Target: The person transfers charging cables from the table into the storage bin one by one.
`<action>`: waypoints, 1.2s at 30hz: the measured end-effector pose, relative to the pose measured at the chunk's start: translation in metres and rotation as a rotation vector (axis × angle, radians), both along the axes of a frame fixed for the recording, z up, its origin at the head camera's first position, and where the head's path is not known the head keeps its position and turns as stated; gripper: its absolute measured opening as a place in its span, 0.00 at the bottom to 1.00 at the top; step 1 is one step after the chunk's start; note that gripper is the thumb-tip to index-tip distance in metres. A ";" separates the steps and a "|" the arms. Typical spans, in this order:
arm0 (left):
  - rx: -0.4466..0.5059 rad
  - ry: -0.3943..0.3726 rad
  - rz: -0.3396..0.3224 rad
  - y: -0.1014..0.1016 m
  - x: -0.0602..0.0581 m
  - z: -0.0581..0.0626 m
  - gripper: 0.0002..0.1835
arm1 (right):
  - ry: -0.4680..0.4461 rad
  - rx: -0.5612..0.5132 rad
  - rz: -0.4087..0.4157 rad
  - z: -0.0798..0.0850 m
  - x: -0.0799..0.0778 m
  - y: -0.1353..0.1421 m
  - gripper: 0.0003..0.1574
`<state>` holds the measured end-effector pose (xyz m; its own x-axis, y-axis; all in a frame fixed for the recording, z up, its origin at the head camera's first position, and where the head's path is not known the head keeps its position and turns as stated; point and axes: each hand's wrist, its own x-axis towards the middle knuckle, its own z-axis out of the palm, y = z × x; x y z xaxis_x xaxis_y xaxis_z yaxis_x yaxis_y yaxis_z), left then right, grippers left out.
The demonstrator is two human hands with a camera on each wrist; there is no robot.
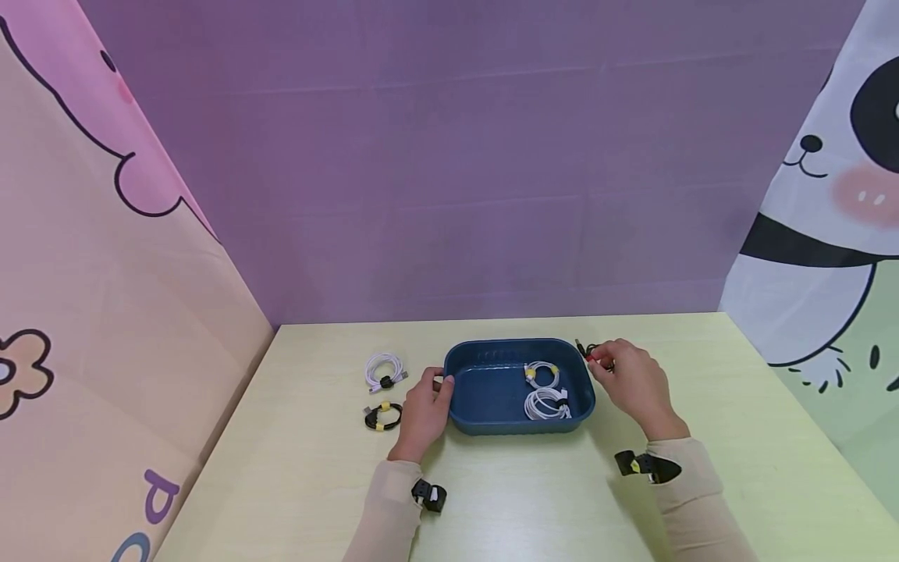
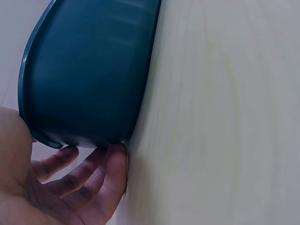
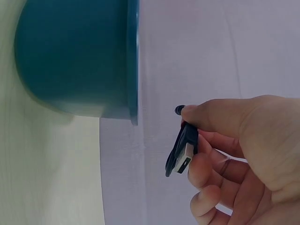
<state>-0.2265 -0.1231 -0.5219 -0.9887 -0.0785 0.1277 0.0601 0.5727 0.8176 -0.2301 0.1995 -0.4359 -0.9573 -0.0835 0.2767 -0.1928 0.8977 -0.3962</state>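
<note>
My left hand (image 1: 424, 410) grips the left end of a blue plastic bin (image 1: 485, 400), thumb at the rim and fingers against the outer wall (image 2: 93, 89). Beyond the bin's right end, my right hand (image 1: 635, 382) pinches a bundled black USB cable (image 3: 189, 136) between thumb and fingers. Its metal USB plug (image 3: 184, 159) points downward in the right wrist view, close beside the bin's wall (image 3: 75, 61). Inside the bin, toward its right side, lie two coiled white cables: one with a yellow tie (image 1: 530, 375), one with a black tie (image 1: 561, 403).
Left of the bin on the pale wooden table (image 1: 309, 484) lie a coiled white cable (image 1: 385, 382) with a black tie and a coiled black cable (image 1: 385, 426) with yellow ties. A purple cloth (image 1: 449, 195) hangs behind the table, with printed cloths at both sides.
</note>
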 end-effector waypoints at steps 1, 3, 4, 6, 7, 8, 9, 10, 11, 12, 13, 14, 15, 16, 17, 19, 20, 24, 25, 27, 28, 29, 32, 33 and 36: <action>-0.001 0.002 0.000 0.000 0.000 0.000 0.20 | 0.003 0.000 0.000 0.000 0.000 0.000 0.10; -0.001 0.004 0.000 0.000 0.000 -0.001 0.20 | 0.009 0.001 0.000 0.000 0.000 -0.001 0.10; -0.002 0.004 0.000 0.000 -0.001 -0.001 0.20 | 0.012 0.001 0.000 0.000 0.000 -0.001 0.10; 0.000 0.003 -0.002 0.000 -0.001 -0.001 0.20 | 0.019 0.000 0.003 -0.001 0.000 -0.002 0.10; 0.000 0.001 -0.002 0.000 -0.001 -0.001 0.20 | 0.022 0.000 0.004 -0.001 0.000 -0.002 0.10; 0.000 0.001 -0.002 0.000 -0.001 -0.001 0.20 | 0.023 -0.001 0.005 -0.001 0.000 -0.003 0.10; 0.000 0.001 -0.003 0.000 -0.001 -0.001 0.20 | 0.024 -0.002 0.008 -0.001 0.000 -0.003 0.10; 0.000 0.001 -0.003 0.000 -0.001 -0.001 0.20 | 0.024 -0.003 0.009 -0.001 0.001 -0.003 0.10; 0.000 0.000 -0.003 0.000 -0.001 -0.002 0.20 | 0.025 -0.004 0.012 -0.001 0.001 -0.003 0.10; -0.001 0.001 -0.003 0.000 -0.001 -0.002 0.20 | 0.024 -0.003 0.012 -0.001 0.001 -0.003 0.10; 0.000 0.002 -0.004 0.000 -0.001 -0.002 0.20 | 0.022 -0.003 0.014 -0.001 0.001 -0.003 0.10; 0.002 0.003 -0.004 0.000 -0.001 -0.001 0.20 | 0.020 -0.004 0.016 -0.001 0.001 -0.003 0.10; 0.002 0.003 -0.004 -0.001 -0.001 -0.001 0.20 | 0.018 -0.004 0.018 -0.001 0.001 -0.004 0.10; 0.005 0.003 -0.005 -0.001 0.000 -0.001 0.20 | 0.017 -0.005 0.019 0.000 0.002 -0.004 0.10; 0.006 0.003 -0.005 -0.001 0.000 -0.001 0.20 | 0.015 -0.006 0.020 0.000 0.002 -0.004 0.10; 0.009 0.006 -0.009 -0.001 0.000 -0.001 0.20 | 0.015 -0.005 0.022 0.000 0.002 -0.005 0.11; 0.009 0.007 -0.009 -0.001 0.000 -0.001 0.20 | 0.012 -0.005 0.022 0.000 0.002 -0.005 0.11; 0.008 0.010 -0.011 -0.001 -0.001 -0.001 0.20 | 0.005 -0.001 0.022 -0.001 0.002 -0.007 0.11; 0.008 0.008 -0.010 -0.001 -0.001 -0.002 0.20 | 0.002 -0.002 0.022 -0.001 0.002 -0.007 0.11; 0.008 0.007 -0.010 0.000 -0.001 -0.002 0.20 | 0.003 -0.003 0.025 -0.001 0.003 -0.008 0.11; 0.008 0.008 -0.010 0.000 -0.001 -0.002 0.20 | 0.006 -0.005 0.028 -0.001 0.003 -0.008 0.11; 0.008 0.008 -0.011 0.000 -0.001 -0.002 0.20 | 0.009 -0.005 0.029 -0.001 0.003 -0.008 0.11; 0.006 0.009 -0.013 0.000 -0.001 -0.002 0.20 | 0.021 -0.004 0.034 -0.002 0.003 -0.009 0.11; 0.005 0.009 -0.013 0.000 -0.001 -0.002 0.20 | 0.024 -0.004 0.035 -0.002 0.003 -0.009 0.10; 0.006 0.010 -0.014 0.000 -0.001 -0.002 0.20 | 0.031 -0.006 0.041 -0.004 0.002 -0.010 0.10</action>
